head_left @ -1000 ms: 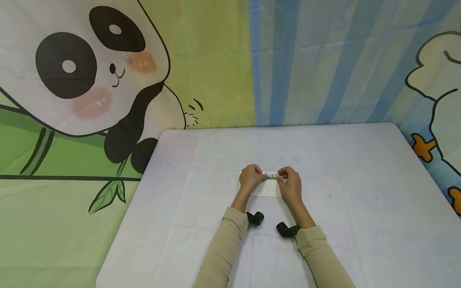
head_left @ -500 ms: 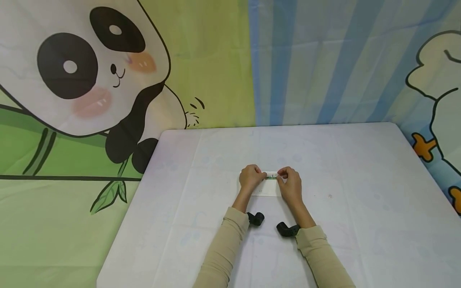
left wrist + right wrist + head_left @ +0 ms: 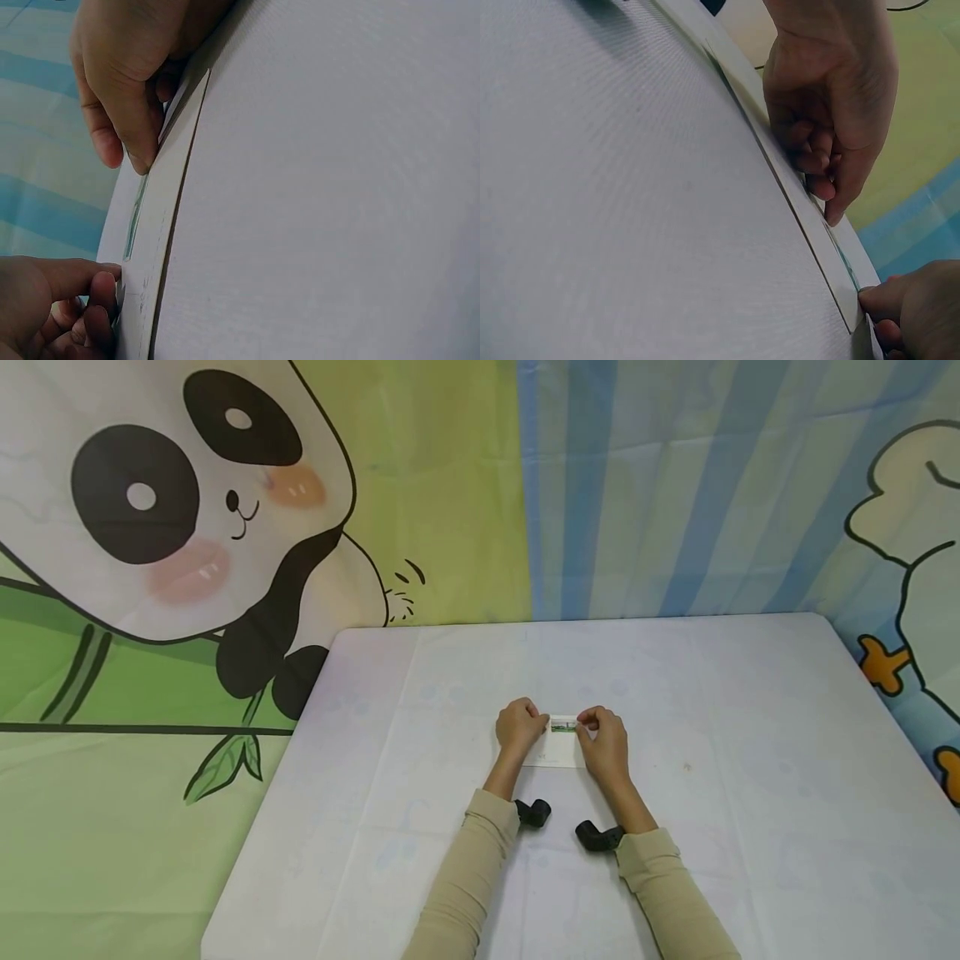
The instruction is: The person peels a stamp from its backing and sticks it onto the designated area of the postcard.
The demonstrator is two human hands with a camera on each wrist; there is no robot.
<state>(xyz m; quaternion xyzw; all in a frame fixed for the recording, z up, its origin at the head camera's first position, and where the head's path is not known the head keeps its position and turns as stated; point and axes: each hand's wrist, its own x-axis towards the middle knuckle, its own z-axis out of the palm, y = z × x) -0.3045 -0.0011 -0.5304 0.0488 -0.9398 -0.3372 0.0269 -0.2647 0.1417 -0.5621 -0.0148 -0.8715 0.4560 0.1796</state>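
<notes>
A thin white card [image 3: 557,754] lies near the table's middle, with a small green picture strip [image 3: 564,727] near its far edge. My left hand [image 3: 519,724] is over the card's left part, thumb and curled fingers gathered close to the strip's left end. At the strip's right end, my right hand [image 3: 606,745] pinches the card's edge between thumb and forefinger. In the left wrist view the card [image 3: 166,217] shows edge-on, a dark shadow line along its near side. The right wrist view has the right thumb [image 3: 881,298] on the card; its fingers are partly hidden.
A white cloth covers the table [image 3: 750,818]. Behind it hang a panda-printed backdrop [image 3: 435,485] and a blue-striped backdrop [image 3: 637,485]. Black wrist cameras [image 3: 534,814] sit at both beige sleeves [image 3: 461,885], close above the tabletop.
My left hand has shifted slightly left and away, so more of the green strip's left end shows. The right hand stays where it was.
</notes>
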